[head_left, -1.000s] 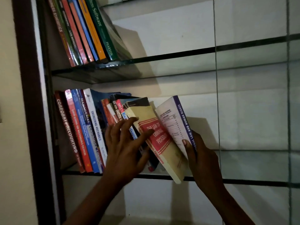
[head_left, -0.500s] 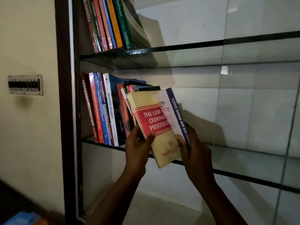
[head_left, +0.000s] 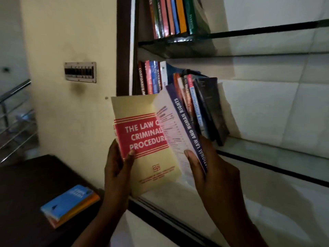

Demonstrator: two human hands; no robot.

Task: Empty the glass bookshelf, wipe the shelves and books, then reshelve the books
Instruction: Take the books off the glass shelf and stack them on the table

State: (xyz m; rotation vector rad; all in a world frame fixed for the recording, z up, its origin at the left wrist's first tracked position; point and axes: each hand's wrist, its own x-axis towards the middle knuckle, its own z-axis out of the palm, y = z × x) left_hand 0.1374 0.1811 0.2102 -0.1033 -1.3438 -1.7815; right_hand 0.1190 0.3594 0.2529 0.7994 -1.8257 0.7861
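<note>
Here left hand [head_left: 116,172] grips yellow book [head_left: 142,138]; right hand [head_left: 215,177] grips white book [head_left: 171,129].

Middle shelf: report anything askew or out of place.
The dark book at the row's right end and its neighbours slant, tops leaning left toward the straighter books, with nothing propping them on the right. Nothing looks spilled or damaged.

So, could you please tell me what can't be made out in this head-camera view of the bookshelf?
All in the head view:
yellow book: the title's end is covered by the white book overlapping it.
white book: the spine title's start is hidden behind the right hand.
upper-shelf books: tops cut off by the frame's top edge.
blue book on the dark table: cover text too blurred to read.
</note>
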